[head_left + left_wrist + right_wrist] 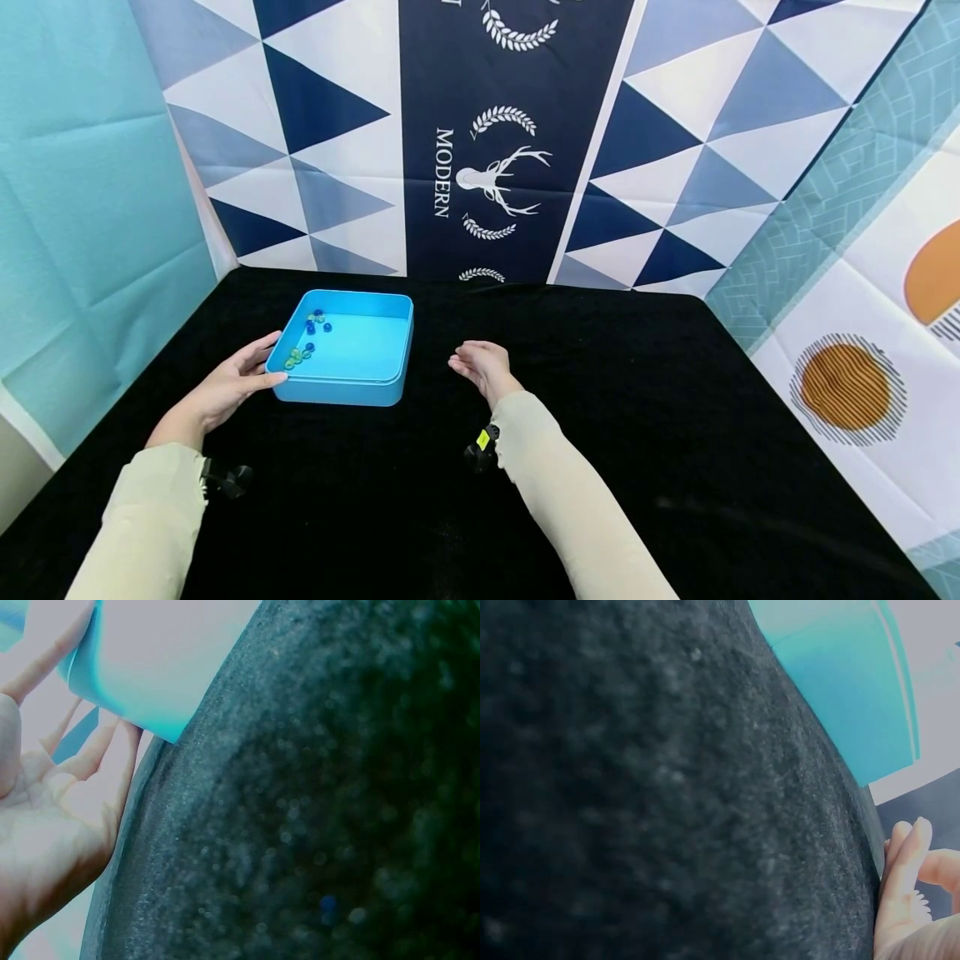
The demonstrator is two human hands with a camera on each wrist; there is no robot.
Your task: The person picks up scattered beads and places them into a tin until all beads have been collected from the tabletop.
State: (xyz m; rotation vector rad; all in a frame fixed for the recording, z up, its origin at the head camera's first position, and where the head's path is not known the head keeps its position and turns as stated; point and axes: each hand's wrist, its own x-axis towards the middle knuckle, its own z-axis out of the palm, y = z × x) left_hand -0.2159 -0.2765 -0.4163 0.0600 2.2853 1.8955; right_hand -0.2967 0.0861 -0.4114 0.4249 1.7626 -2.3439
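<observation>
A shallow blue tray (390,350) sits on the black tablecloth, with several small blue and green glass beads (303,343) gathered along its left side. My left hand (240,375) rests against the tray's left front corner, fingers straight along its wall (142,667) and thumb at the front. My right hand (480,362) hovers a short way right of the tray with loosely curled fingers (907,862), holding nothing. The tray's side (840,682) shows in the right wrist view.
The black table (600,417) runs to patterned cloth walls at the back and on both sides. Small black wrist cameras (480,454) sit at both sleeves.
</observation>
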